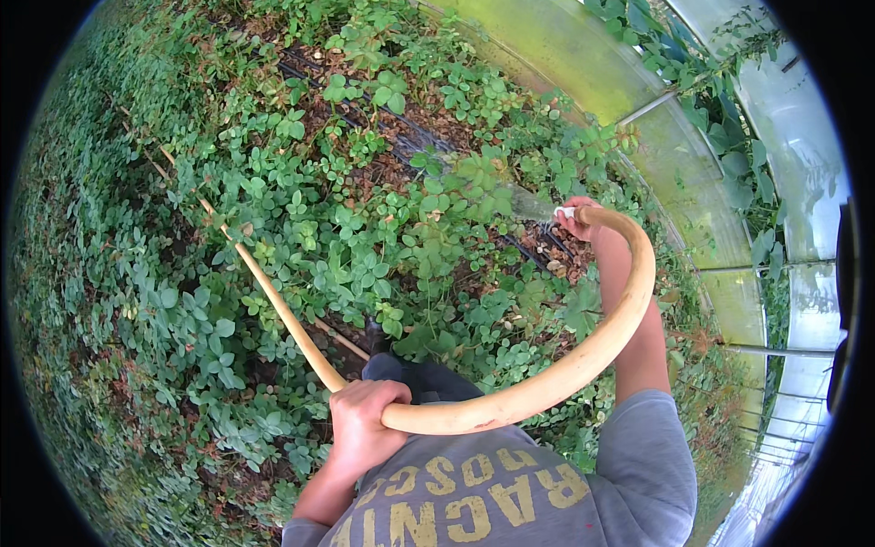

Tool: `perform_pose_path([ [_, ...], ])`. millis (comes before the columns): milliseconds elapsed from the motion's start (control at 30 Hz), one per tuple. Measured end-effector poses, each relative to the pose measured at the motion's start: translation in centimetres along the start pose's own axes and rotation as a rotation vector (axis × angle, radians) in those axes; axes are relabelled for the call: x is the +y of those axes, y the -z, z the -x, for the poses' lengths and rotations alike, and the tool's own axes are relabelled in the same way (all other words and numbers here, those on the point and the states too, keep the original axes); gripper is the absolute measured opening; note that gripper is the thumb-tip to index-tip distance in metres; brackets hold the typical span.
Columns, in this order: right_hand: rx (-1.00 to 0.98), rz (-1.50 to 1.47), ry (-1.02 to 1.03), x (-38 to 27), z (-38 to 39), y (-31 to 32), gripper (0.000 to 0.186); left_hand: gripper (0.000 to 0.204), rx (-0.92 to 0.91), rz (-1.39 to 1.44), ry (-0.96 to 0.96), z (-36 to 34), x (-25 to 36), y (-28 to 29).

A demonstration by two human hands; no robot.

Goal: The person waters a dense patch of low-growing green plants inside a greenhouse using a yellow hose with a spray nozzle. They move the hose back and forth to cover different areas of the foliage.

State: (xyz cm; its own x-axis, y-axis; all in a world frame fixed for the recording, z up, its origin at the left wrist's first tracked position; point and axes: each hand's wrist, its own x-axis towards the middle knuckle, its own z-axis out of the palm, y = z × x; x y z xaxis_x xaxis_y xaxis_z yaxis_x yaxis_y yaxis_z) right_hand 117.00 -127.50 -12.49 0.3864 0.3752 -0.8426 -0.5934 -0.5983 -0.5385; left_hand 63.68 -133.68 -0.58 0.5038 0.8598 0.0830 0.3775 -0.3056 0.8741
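A thick pale-yellow garden hose (pixel 510 406) loops in front of my body. My left hand (pixel 365 419) is wrapped round it near my waist. My right arm stretches forward, and my right hand (pixel 576 219) grips the hose's end, where a small white tip shows. Water (pixel 524 202) fans out from that end to the left, over low leafy plants (pixel 392 228) and brown dry leaves. Beyond my left hand the hose runs off to the far left among the foliage.
Dense green plants (pixel 182 328) cover the ground on the left. Dark thin pipes (pixel 401 118) lie among dry leaves ahead. A curved translucent greenhouse wall (pixel 674 155) with metal bars bounds the right side, with climbing vines (pixel 729 137) behind it. My dark shoe (pixel 372 328) stands among the plants.
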Motion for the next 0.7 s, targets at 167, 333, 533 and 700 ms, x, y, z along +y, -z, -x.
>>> perform_pose_path([
  [167,0.295,0.288,0.170,-0.6,5.5,10.9,0.022,0.019,-0.146,0.014,-0.151,-1.4,0.9,-0.6],
  [333,-0.067,-0.002,-0.037,-3.9,10.4,15.6,0.035,0.020,-0.167,0.039,-0.305,-2.3,4.3,-0.6],
  [533,-0.072,0.186,-0.006,0.0,17.8,29.6,0.036,0.020,-0.264,0.011,-0.395,0.2,9.3,-5.0],
  [700,0.160,0.058,-0.013,7.1,18.7,41.9,0.034,0.021,-0.383,-0.050,-0.459,4.5,15.0,-12.4],
])
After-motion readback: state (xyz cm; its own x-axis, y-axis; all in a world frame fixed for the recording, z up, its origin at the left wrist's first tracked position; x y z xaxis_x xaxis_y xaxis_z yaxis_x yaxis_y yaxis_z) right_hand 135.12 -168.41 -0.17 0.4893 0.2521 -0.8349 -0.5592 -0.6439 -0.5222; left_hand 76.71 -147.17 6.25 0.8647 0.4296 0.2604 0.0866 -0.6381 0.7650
